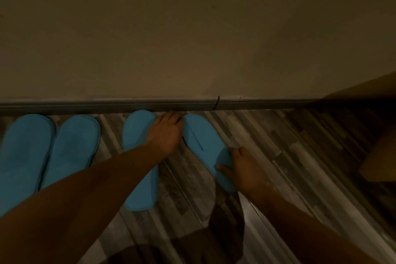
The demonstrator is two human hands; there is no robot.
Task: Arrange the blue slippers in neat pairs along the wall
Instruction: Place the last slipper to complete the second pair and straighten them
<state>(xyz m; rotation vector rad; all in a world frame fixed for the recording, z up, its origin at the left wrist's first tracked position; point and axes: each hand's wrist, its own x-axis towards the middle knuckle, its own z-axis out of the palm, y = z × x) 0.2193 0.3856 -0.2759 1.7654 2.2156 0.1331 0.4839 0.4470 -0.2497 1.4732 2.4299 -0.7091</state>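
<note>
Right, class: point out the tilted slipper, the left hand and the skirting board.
tilted slipper [198, 135], head view, on its blue upper near the toe.
left hand [166, 135], head view, on the back of the hand.
skirting board [85, 106], head view, on its dark face above the left pair.

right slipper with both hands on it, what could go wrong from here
1. The right slipper lies angled away from its mate, heels splayed apart; pushing only at the heel with the right hand may swing the toe off the baseboard.
2. The left hand sits between the two toes, so it could nudge the mate out of line.
3. Dim light makes alignment with the finished pair hard to judge.
</note>
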